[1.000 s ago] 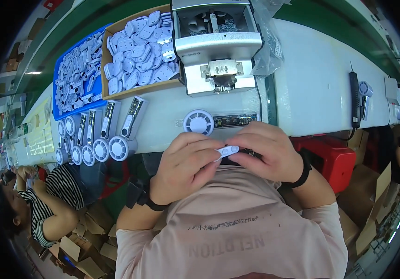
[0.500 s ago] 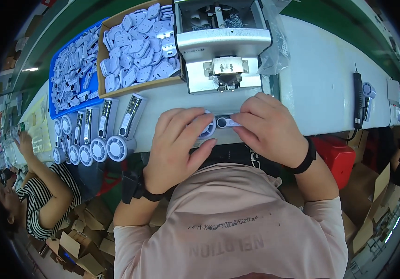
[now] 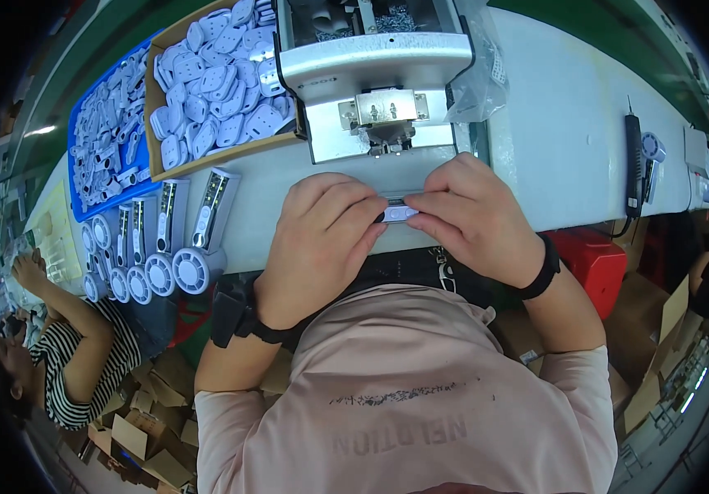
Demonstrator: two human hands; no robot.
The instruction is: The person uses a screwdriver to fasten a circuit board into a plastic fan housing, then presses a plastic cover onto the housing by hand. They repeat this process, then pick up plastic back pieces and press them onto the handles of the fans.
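Observation:
Between my two hands, at the table's near edge, is a pale lavender handheld fan (image 3: 399,214) with a dark slot along its handle. My left hand (image 3: 315,243) is closed over its left end and hides the round head. My right hand (image 3: 480,218) pinches the handle's right part between thumb and fingers. Directly beyond both hands stands a silver machine (image 3: 375,66) with small metal bits in its top tray. To the left of my left hand lies a row of several similar fans (image 3: 206,226), their handles open with circuit boards showing.
A cardboard box (image 3: 155,136) of pale covers and a blue tray (image 3: 77,177) of small parts sit at the far left. On the right lie a black electric screwdriver (image 3: 633,165) and another fan (image 3: 653,152). A red stool (image 3: 592,267) stands below; a co-worker (image 3: 83,354) sits left.
My left fingers have closed over the fan's round head, which showed before. The fan has shifted slightly within my hands, and the whole view has moved a little.

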